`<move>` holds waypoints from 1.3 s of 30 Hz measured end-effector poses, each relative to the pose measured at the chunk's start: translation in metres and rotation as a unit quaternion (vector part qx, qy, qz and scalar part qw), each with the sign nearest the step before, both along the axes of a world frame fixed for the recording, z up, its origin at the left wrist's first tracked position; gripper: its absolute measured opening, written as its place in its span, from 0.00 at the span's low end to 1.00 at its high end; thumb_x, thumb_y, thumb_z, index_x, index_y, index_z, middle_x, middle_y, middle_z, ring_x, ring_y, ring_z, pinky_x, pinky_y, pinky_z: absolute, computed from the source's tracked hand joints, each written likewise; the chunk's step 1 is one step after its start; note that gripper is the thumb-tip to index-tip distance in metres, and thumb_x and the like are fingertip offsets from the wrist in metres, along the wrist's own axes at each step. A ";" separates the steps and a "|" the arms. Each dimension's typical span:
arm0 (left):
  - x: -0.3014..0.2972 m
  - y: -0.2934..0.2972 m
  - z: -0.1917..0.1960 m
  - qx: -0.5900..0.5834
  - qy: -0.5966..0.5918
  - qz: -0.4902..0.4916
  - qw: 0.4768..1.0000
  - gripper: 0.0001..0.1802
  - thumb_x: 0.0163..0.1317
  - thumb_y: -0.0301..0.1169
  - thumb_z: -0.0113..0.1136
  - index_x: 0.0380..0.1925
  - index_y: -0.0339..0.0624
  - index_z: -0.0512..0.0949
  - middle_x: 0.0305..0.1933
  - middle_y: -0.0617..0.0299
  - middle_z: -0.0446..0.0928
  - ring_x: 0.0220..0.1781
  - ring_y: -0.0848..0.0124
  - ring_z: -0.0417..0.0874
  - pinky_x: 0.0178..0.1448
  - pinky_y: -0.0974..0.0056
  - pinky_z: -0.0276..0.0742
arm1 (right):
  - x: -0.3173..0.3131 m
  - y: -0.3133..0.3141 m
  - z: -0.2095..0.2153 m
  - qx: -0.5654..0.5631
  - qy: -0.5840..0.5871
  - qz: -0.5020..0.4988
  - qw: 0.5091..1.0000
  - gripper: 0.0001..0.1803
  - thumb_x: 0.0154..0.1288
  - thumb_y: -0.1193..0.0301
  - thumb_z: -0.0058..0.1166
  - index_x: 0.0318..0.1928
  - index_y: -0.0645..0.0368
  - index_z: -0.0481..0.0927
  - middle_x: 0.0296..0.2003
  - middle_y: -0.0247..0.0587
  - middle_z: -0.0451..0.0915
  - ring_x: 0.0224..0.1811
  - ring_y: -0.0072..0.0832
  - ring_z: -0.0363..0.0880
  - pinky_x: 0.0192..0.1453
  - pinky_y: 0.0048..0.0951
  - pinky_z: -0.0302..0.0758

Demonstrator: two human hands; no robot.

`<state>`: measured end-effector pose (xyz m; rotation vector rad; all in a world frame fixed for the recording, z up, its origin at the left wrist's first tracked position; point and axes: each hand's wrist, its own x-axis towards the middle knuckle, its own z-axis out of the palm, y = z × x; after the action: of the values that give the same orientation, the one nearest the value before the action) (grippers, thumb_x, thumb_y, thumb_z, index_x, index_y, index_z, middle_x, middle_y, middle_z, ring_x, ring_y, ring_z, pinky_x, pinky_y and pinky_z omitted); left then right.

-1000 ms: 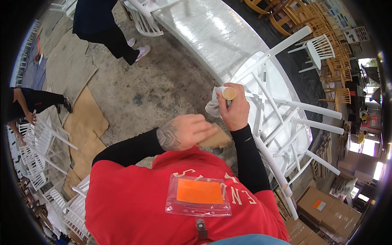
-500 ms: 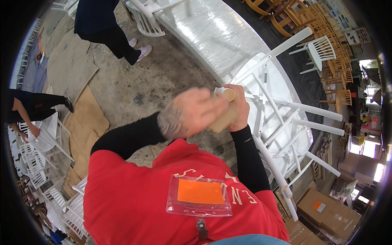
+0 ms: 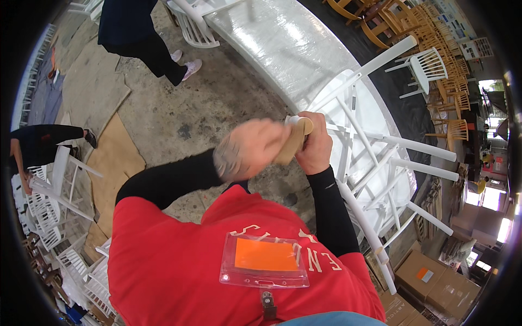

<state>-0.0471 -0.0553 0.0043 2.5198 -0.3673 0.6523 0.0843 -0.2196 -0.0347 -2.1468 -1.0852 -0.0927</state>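
Observation:
My right hand [image 3: 317,144] is closed around a white rounded piece with a round tan end [image 3: 308,126]. Whether this piece joins the chair beside it, I cannot make out. A flat tan strip [image 3: 292,145] hangs down across it, between my two hands. Just left of the strip is my left hand [image 3: 250,149], smeared by motion, so its fingers cannot be read. Close by on the right, an upturned white chair [image 3: 359,130] rests with its legs pointing outward.
Plastic wrap covers a long white table [image 3: 272,43] under the chair. One person [image 3: 130,27] stands at the upper left; another [image 3: 32,141] handles white chairs [image 3: 46,212] at the far left. Wooden chairs [image 3: 380,30] fill the far right, cardboard boxes [image 3: 440,277] the lower right.
The tan strip has swung to a steeper slant and shows more plainly. My left hand has shifted slightly left. At the far left, the person has tilted a white chair and moved back.

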 end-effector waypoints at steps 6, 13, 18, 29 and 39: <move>-0.013 0.013 0.007 -0.014 -0.015 0.005 1.000 0.28 0.54 0.27 0.62 0.59 0.38 0.78 0.41 0.57 0.77 0.41 0.57 0.81 0.44 0.59 0.80 | -0.002 0.002 -0.001 0.022 -0.001 -0.009 1.000 0.17 0.64 0.67 0.65 0.50 0.54 0.76 0.42 0.40 0.78 0.34 0.44 0.81 0.32 0.39 0.77; 0.040 0.008 0.017 0.041 -0.018 -0.011 0.999 0.26 0.52 0.27 0.64 0.54 0.36 0.79 0.44 0.55 0.76 0.49 0.55 0.80 0.51 0.55 0.78 | -0.001 -0.001 -0.008 0.025 -0.012 -0.003 1.000 0.18 0.64 0.66 0.65 0.50 0.53 0.75 0.41 0.40 0.77 0.33 0.45 0.81 0.31 0.40 0.76; -0.013 -0.013 0.029 0.050 0.043 -0.253 0.965 0.17 0.52 0.32 0.65 0.44 0.39 0.81 0.45 0.56 0.77 0.48 0.59 0.81 0.51 0.57 0.80 | 0.000 0.003 -0.001 0.011 -0.012 -0.015 1.000 0.17 0.64 0.66 0.65 0.49 0.53 0.75 0.40 0.39 0.76 0.33 0.43 0.81 0.30 0.39 0.75; 0.043 0.016 0.018 0.002 0.025 -0.008 1.000 0.19 0.60 0.25 0.62 0.53 0.38 0.79 0.42 0.53 0.76 0.41 0.55 0.83 0.42 0.57 0.82 | 0.002 -0.007 -0.017 -0.045 0.012 -0.009 0.999 0.18 0.63 0.65 0.65 0.50 0.56 0.76 0.41 0.42 0.78 0.35 0.44 0.82 0.31 0.42 0.76; 0.002 0.008 0.035 -0.069 -0.001 -0.034 0.997 0.15 0.59 0.26 0.58 0.47 0.36 0.77 0.37 0.53 0.75 0.35 0.55 0.83 0.37 0.57 0.82 | -0.002 -0.005 -0.004 -0.014 -0.006 -0.016 1.000 0.18 0.62 0.66 0.65 0.49 0.54 0.75 0.42 0.40 0.76 0.34 0.43 0.81 0.31 0.39 0.76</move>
<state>-0.0451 -0.0472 0.0389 2.3660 -0.3941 0.6320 0.0821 -0.2250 -0.0392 -2.1914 -1.0650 -0.1046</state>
